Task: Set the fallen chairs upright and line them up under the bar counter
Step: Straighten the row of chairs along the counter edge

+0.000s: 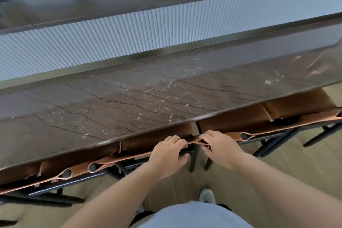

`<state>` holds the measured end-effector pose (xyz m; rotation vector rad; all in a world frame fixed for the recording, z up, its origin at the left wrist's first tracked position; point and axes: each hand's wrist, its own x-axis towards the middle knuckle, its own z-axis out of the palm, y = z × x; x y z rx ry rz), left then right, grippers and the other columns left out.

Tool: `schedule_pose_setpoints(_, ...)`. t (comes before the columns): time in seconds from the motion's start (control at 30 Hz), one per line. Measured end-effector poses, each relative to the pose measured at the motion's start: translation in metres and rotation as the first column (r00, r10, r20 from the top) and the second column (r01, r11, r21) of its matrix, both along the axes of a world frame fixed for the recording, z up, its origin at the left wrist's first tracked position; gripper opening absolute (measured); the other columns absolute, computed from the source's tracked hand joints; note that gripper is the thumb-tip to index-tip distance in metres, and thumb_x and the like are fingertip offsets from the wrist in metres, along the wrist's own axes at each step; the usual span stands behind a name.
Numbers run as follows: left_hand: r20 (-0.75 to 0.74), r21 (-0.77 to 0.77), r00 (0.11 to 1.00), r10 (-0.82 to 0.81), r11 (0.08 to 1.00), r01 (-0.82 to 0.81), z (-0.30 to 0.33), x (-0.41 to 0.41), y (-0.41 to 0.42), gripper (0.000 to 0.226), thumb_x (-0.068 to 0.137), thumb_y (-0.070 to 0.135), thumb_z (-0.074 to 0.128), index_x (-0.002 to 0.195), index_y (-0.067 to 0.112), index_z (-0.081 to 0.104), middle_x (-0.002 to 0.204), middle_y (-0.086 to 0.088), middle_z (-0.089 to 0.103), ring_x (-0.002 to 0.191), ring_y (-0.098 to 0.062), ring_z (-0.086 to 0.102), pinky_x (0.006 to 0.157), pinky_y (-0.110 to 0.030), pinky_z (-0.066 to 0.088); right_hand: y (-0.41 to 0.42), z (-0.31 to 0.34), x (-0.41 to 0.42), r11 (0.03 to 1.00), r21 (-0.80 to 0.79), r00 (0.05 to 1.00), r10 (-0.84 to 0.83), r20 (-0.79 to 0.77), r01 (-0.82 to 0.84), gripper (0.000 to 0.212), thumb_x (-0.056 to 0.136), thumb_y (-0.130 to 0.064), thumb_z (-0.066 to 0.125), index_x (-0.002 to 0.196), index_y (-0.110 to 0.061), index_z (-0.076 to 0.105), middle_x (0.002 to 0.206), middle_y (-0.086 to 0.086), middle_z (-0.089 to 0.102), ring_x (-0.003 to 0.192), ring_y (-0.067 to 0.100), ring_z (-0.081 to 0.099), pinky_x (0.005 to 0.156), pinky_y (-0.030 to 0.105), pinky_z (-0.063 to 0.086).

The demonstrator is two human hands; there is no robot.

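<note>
Several brown leather chairs with black metal frames stand upright in a row, tucked under the dark marble bar counter (148,94). My left hand (167,155) grips the backrest top of the middle chair (140,144) at its right end. My right hand (220,146) pinches the leather backrest corner of the chair to the right (238,118), beside the left hand. A further chair on the left (61,174) and one at the far right (299,105) show only their backs and part of their seats; the counter hides the rest.
A white ribbed panel (148,31) rises behind the counter, with a higher dark ledge (111,0) above it. Pale wood floor (296,163) lies to my right and below. My white shoe (207,195) stands just behind the chair legs.
</note>
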<state>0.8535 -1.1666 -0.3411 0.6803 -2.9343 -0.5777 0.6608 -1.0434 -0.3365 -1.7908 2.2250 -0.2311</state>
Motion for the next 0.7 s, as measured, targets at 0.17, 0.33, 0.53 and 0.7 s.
schedule_pose_setpoints(0.17, 0.085, -0.016, 0.996, 0.043, 0.999, -0.041, -0.006, -0.07, 0.036, 0.037, 0.091, 0.043, 0.052, 0.124, 0.025, 0.057, 0.117, 0.005, 0.058, 0.106, -0.018, 0.053, 0.079, -0.034, 0.052, 0.043, 0.001, -0.071, 0.999, 0.024, 0.998, 0.027, -0.057, -0.025, 0.036, 0.092, -0.028, 0.058, 0.126, -0.017, 0.06, 0.116, 0.001, 0.062, 0.105, 0.024, 0.058, 0.083, 0.037, 0.052)
schedule_pose_setpoints(0.33, 0.225, -0.039, 0.971, 0.084, 0.996, -0.078, -0.013, -0.115, 0.055, 0.036, 0.091, 0.04, 0.053, 0.124, 0.024, 0.053, 0.118, 0.002, 0.052, 0.107, -0.022, 0.05, 0.076, -0.035, 0.05, 0.066, -0.009, -0.112, 0.992, 0.128, 0.994, 0.036, -0.102, -0.023, 0.037, 0.095, -0.031, 0.049, 0.13, -0.021, 0.051, 0.125, -0.001, 0.053, 0.113, 0.021, 0.05, 0.089, 0.033, 0.045)
schedule_pose_setpoints(0.53, 0.433, -0.137, 0.892, 0.127, 0.988, -0.074, -0.019, -0.134, 0.055, 0.032, 0.093, 0.021, 0.056, 0.124, 0.02, 0.049, 0.119, -0.004, 0.051, 0.108, -0.027, 0.05, 0.07, -0.034, 0.038, 0.061, -0.022, -0.121, 0.986, 0.162, 0.997, 0.042, -0.071, -0.03, 0.029, 0.094, -0.014, 0.052, 0.123, -0.018, 0.049, 0.112, 0.002, 0.052, 0.1, 0.022, 0.053, 0.07, 0.03, 0.042)
schedule_pose_setpoints(0.7, 0.497, -0.097, 0.862, 0.095, 0.994, -0.053, -0.02, -0.136, 0.043, 0.024, 0.095, 0.019, 0.053, 0.119, 0.016, 0.049, 0.113, -0.007, 0.055, 0.105, -0.029, 0.055, 0.077, -0.038, 0.047, 0.059, -0.031, -0.127, 0.981, 0.174, 0.994, 0.093, -0.059, -0.081, 0.023, 0.091, -0.011, 0.055, 0.114, -0.015, 0.051, 0.105, 0.003, 0.052, 0.093, 0.024, 0.054, 0.062, 0.031, 0.033)
